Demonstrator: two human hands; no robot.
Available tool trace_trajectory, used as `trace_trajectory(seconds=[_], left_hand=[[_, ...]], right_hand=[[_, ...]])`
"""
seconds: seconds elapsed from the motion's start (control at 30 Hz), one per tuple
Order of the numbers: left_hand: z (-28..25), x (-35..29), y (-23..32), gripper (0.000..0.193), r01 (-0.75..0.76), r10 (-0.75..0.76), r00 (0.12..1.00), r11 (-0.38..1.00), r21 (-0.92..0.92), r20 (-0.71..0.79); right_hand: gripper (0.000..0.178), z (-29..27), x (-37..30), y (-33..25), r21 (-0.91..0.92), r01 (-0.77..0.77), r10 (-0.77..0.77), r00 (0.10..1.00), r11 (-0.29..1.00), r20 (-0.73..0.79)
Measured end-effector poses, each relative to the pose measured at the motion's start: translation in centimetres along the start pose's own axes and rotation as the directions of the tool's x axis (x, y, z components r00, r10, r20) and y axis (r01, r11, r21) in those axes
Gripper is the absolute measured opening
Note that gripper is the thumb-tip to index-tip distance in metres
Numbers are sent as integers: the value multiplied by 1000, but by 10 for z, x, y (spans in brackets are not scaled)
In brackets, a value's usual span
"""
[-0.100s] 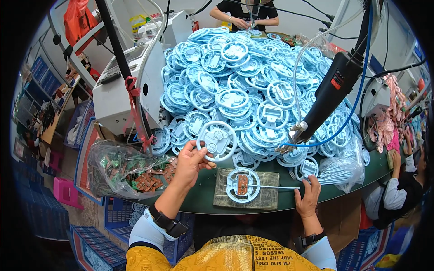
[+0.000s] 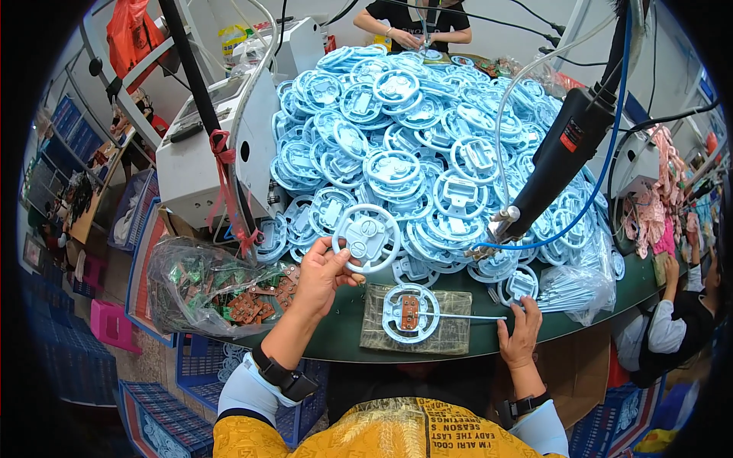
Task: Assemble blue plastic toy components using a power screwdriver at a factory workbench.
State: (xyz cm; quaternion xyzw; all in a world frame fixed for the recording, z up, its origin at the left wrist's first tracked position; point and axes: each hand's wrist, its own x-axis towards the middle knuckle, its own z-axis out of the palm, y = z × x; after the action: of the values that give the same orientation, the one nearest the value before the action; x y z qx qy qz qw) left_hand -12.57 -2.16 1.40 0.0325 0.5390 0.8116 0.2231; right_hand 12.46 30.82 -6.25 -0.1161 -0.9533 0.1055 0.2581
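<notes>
My left hand [image 2: 321, 278] grips the rim of a light-blue plastic wheel-shaped part [image 2: 366, 238], its face with two round caps turned up toward me. Below it, a second light-blue wheel part [image 2: 391, 304] lies flat on a tape-covered pad [image 2: 454, 301]. A brown circuit board [image 2: 409, 313] sits inside this ring, and a thin pale-blue stick [image 2: 466, 316] runs from it to the right. By the stick's far end is my right hand [image 2: 521, 333], fingers apart and curved. Its fingertips reach beside another blue wheel part [image 2: 522, 285]; whether they touch it I cannot tell.
A big heap of blue wheel parts [image 2: 393, 164] covers the table's back. A black electric screwdriver [image 2: 565, 156] hangs over its right side. Left stands a clear bag of circuit boards [image 2: 206, 286]; right lies a bundle of blue sticks [image 2: 569, 294]. A person [image 2: 416, 27] works opposite.
</notes>
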Motion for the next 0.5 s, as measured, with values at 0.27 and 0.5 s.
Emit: trace_trajectory(seconds=[0.27, 0.5], left_hand=[[1, 2, 0, 20, 6, -6, 1000, 1000, 13, -2], [0, 7, -2, 21, 7, -7, 1000, 1000, 9, 3]], right_hand=[[44, 0, 1, -1, 6, 2, -2, 1000, 1000, 5], [44, 0, 1, 0, -11, 10, -9, 1000, 1000, 9]])
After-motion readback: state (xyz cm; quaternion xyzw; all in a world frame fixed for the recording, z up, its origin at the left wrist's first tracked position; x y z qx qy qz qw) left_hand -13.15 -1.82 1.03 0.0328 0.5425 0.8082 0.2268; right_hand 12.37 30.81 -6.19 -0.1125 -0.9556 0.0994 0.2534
